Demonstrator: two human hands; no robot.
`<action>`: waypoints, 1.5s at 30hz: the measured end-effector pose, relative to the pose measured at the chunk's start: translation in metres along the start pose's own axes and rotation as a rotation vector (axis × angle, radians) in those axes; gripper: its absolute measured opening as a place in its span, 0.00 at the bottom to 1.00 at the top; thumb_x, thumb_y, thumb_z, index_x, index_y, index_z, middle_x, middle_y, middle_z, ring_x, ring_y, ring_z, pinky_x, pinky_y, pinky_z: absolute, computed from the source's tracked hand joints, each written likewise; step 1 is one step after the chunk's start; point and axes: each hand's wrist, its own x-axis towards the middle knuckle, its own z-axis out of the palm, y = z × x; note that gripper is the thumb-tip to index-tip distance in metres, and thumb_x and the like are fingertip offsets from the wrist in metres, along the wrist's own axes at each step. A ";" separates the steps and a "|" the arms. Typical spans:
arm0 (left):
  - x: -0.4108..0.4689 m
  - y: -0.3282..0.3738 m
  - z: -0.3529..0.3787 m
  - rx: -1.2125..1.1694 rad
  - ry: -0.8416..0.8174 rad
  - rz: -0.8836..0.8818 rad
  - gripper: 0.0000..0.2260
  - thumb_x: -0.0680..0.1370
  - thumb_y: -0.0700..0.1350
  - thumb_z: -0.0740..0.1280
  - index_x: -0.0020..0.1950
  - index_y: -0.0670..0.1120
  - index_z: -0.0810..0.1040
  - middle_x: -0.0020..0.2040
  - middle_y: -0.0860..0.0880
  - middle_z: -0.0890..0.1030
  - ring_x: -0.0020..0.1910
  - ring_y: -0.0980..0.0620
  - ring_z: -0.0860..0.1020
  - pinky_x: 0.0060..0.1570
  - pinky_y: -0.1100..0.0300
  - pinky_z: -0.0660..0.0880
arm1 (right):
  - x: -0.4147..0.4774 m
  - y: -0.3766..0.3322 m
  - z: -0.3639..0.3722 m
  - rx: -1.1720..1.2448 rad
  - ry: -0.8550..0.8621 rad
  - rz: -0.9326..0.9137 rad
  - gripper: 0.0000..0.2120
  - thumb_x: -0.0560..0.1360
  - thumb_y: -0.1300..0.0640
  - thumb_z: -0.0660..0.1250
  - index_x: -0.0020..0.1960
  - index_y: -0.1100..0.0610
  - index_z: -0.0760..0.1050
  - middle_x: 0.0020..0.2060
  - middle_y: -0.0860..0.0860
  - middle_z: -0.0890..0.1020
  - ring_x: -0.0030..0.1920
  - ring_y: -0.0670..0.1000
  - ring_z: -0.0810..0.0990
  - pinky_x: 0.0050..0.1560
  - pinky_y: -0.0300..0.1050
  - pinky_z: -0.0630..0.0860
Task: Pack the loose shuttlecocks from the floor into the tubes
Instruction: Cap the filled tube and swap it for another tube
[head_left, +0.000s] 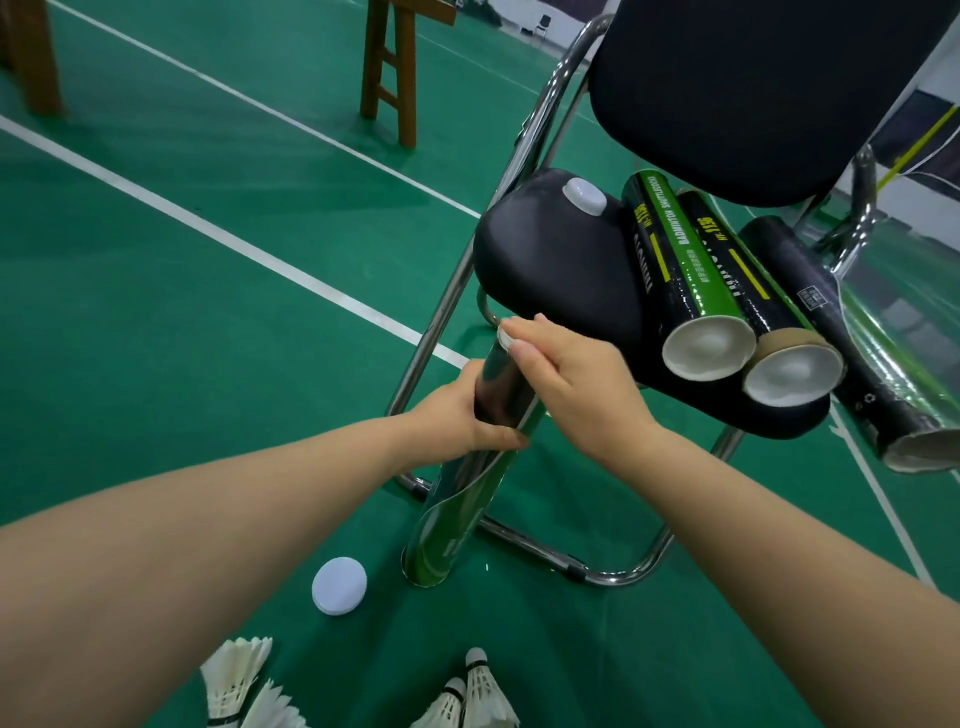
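One wide-angle camera, worn on the person's head, looked forward and steeply down from close range, over both bare forearms (208, 519), onto the green court floor (208, 322) and a folding chair (561, 270) standing just ahead.

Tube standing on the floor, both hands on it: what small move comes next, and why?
Probably the right hand should let go of the top of the tube and reach down for one of the shuttlecocks. The left hand grips the tube midway and steadies it on the floor, shuttlecocks lie loose nearby, and a white cap lies off beside its base.
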 end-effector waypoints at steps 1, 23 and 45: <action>0.000 0.001 0.000 -0.002 -0.009 0.001 0.34 0.69 0.47 0.76 0.69 0.53 0.62 0.58 0.51 0.78 0.56 0.52 0.76 0.55 0.59 0.73 | -0.001 -0.001 0.002 0.066 0.101 0.006 0.14 0.79 0.56 0.61 0.62 0.55 0.77 0.60 0.49 0.79 0.64 0.49 0.74 0.68 0.50 0.67; -0.002 0.008 0.003 0.003 -0.031 -0.020 0.31 0.70 0.47 0.76 0.67 0.51 0.63 0.56 0.51 0.77 0.54 0.54 0.75 0.49 0.64 0.71 | -0.014 0.011 -0.001 -0.115 0.205 -0.146 0.15 0.77 0.54 0.58 0.46 0.58 0.82 0.37 0.52 0.83 0.39 0.53 0.80 0.41 0.49 0.76; -0.036 -0.070 -0.017 0.751 -0.393 -0.513 0.38 0.74 0.55 0.70 0.77 0.47 0.55 0.74 0.45 0.64 0.70 0.45 0.66 0.68 0.55 0.64 | -0.063 0.041 0.012 0.162 0.402 0.075 0.13 0.69 0.53 0.73 0.42 0.52 0.68 0.58 0.47 0.67 0.60 0.42 0.65 0.59 0.22 0.58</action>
